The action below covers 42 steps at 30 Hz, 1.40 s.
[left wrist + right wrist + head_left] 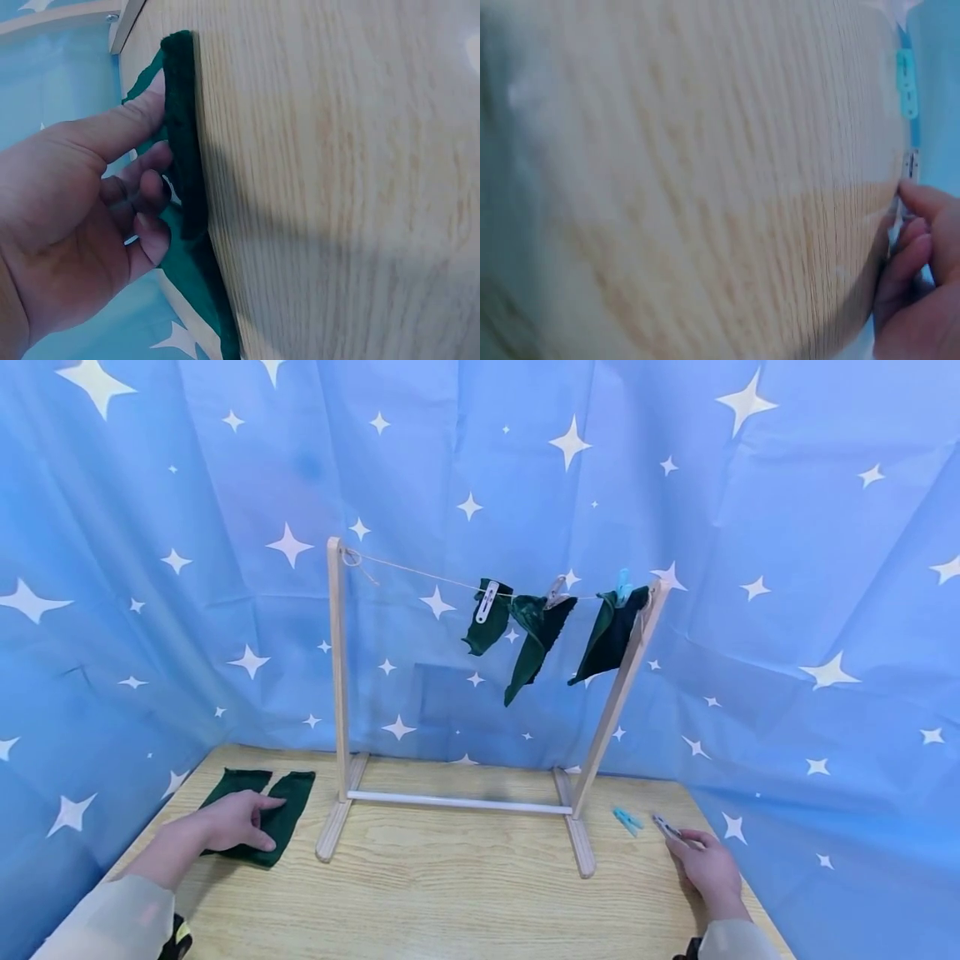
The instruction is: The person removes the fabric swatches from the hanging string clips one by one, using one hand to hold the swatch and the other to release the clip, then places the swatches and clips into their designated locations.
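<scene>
My left hand (pixel 236 820) rests over a dark green cloth (pixel 296 789) with a slit at its far edge, lying at the table's left end. Thumb and index finger are spread apart on it. In the left wrist view a raised edge of the cloth (pixel 184 142) hides the thumb tip, and the other fingers bend loosely beside it. At the right end of the table, my right hand (pixel 708 864) pinches a pale grey clothespin (pixel 666 827), its front end pointing away. A light blue clothespin (pixel 627 820) lies just left of that hand.
A wooden drying rack (pixel 339 668) with a string stands mid-table. Three dark green cloths hang there: one under a white clothespin (pixel 487 602), one under a greyish clothespin (pixel 555 592), one under a blue clothespin (pixel 624 587). A starry blue curtain (pixel 420 460) surrounds the table (pixel 450 885).
</scene>
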Each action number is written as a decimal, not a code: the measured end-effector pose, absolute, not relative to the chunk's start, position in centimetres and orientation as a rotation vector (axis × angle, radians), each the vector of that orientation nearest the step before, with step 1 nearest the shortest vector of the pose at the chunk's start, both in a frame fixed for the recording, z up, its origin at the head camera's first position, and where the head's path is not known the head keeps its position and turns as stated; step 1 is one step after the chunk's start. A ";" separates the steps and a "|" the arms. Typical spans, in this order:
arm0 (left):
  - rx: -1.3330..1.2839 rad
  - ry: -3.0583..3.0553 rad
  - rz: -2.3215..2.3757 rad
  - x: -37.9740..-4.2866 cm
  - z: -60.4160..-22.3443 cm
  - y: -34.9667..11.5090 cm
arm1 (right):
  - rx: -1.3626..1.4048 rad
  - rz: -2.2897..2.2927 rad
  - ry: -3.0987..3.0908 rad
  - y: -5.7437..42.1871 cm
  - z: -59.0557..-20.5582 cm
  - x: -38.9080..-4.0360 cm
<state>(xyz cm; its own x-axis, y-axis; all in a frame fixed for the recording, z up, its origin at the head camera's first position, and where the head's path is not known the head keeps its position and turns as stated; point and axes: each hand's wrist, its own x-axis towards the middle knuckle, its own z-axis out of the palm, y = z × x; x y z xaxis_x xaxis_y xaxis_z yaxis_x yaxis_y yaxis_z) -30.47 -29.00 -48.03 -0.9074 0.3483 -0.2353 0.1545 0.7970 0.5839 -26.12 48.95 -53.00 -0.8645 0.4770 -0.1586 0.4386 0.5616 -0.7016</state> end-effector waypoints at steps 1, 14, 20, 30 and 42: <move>0.375 2.659 0.810 -30.5 -48.0 -28.9 | -0.784 1.217 -2.733 48.8 -53.0 -26.2; 0.315 2.659 0.711 -31.5 -47.7 -28.6 | -0.751 1.497 -2.649 47.3 -52.8 -26.6; 0.323 2.673 0.631 -32.1 -47.5 -28.4 | -0.760 1.485 -2.659 47.9 -53.0 -26.8; 0.336 2.682 0.594 -31.5 -47.7 -28.4 | -0.720 1.497 -2.661 48.1 -53.4 -26.8; 0.356 2.664 0.549 -31.7 -47.7 -28.5 | -0.728 1.482 -2.650 48.0 -53.4 -26.6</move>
